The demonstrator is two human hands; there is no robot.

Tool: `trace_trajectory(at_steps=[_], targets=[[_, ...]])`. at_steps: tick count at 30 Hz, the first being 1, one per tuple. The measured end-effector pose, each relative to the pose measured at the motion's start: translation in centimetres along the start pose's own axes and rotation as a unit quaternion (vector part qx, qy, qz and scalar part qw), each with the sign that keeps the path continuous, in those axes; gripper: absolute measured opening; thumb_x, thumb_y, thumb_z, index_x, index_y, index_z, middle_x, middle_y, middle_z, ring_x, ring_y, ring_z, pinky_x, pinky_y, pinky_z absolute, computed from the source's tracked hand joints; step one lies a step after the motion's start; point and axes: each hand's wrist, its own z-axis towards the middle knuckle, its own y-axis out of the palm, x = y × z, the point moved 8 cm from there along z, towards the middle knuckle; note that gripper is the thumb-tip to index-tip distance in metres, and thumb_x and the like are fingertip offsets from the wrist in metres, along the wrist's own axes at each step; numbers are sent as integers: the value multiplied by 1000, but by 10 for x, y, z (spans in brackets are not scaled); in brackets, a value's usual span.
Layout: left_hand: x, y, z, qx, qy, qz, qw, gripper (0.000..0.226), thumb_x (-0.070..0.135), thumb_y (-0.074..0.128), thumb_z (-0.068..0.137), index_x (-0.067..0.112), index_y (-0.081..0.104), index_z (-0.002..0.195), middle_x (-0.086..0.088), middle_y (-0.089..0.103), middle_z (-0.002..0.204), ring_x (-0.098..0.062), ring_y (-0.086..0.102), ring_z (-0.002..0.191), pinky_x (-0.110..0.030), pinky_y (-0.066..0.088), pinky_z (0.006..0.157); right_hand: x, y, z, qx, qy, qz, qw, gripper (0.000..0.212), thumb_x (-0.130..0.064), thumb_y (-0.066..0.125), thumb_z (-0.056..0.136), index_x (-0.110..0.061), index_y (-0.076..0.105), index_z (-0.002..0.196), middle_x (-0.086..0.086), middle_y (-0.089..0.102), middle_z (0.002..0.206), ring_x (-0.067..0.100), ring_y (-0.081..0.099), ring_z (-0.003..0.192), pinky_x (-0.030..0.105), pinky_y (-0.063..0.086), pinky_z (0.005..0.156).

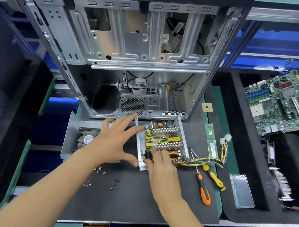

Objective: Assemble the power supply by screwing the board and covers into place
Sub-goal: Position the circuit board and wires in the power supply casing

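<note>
Left hand [115,143] spread beside power supply [161,145] — right hand [162,168] on board [162,139]

Board [162,141] in casing [139,149]; cover [71,132] left; screwdrivers [206,184] right.

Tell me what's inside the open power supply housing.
Inside the power supply housing sits a board with coils, heatsinks and capacitors. The right hand covers its near corner.

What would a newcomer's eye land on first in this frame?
Probably the big open computer case, standing bare at the back of the bench. Then both hands on the open power supply just in front: left hand spread at its left wall, right hand fingering the board's near edge. A green motherboard lies far right.
</note>
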Motion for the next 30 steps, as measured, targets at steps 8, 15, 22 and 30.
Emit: trace_trajectory(at_steps=[8,15,22,30], targets=[[3,-8,4,53,31,-15,998,100,87,67,46,32,53,128,-1,23,161,-20,23,142,-54,14,114,2,27,-9,-66,49,250,965,25,-3,51,98,-10,67,116,2,60,104,13,56,90,21,44,83],[28,-19,7,121,184,84,972,65,69,78,60,23,69,105,-6,58,138,-29,46,139,-60,27,113,70,-65,-24,216,92,79,969,22,-34,65,91,-21,64,109,-8,53,102,18,47,95,31,32,79],[51,-27,7,155,278,114,941,51,64,52,84,16,67,79,2,62,82,-25,66,90,-45,38,106,89,-56,16,43,84,-133,987,5,-20,68,85,-18,72,83,-6,63,72,23,45,87,37,25,75],[109,-18,-25,166,264,108,944,45,57,60,90,14,61,79,-2,57,79,-24,55,74,-36,46,67,90,-86,35,185,-93,-135,969,16,0,76,78,-14,71,84,-4,60,69,23,43,80,38,30,68]])
